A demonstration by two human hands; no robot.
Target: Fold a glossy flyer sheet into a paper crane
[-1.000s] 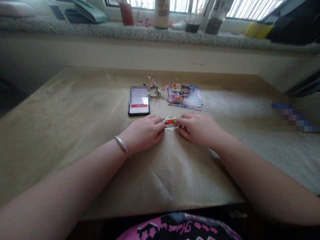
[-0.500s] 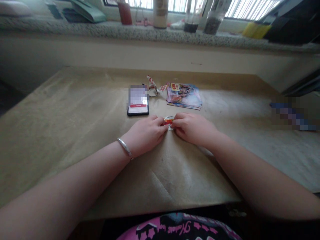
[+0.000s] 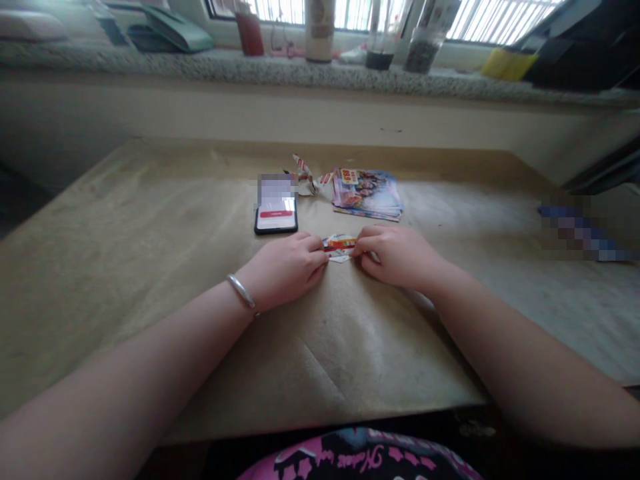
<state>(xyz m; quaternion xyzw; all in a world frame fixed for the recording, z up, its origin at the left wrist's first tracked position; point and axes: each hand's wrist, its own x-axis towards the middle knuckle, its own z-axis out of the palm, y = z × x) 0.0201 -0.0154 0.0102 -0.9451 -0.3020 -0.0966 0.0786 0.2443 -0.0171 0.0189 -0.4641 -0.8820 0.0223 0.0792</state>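
Between my hands lies a small piece of folded printed paper (image 3: pixel 341 247), white with red and orange printing, on the tan table covering. The fingers of my left hand (image 3: pixel 295 261) are closed on its left end. At the right end, the fingertips of my right hand (image 3: pixel 387 255) pinch the paper. Its middle shows in the gap, with white points at top and bottom; both ends are partly hidden under my fingers. A silver bracelet (image 3: pixel 241 291) circles my left wrist.
Beyond my left hand lies a phone (image 3: pixel 277 215) with a lit screen. Behind it sits a twisted, folded paper shape (image 3: pixel 311 183), beside a stack of printed leaflets (image 3: pixel 367 192). A blurred blue item (image 3: pixel 583 233) lies far right. Bottles and jars stand on the stone windowsill (image 3: pixel 280 71).
My hands have moved slightly apart along the folded paper, so more of its middle shows between them. The phone and leaflets stay where they were.
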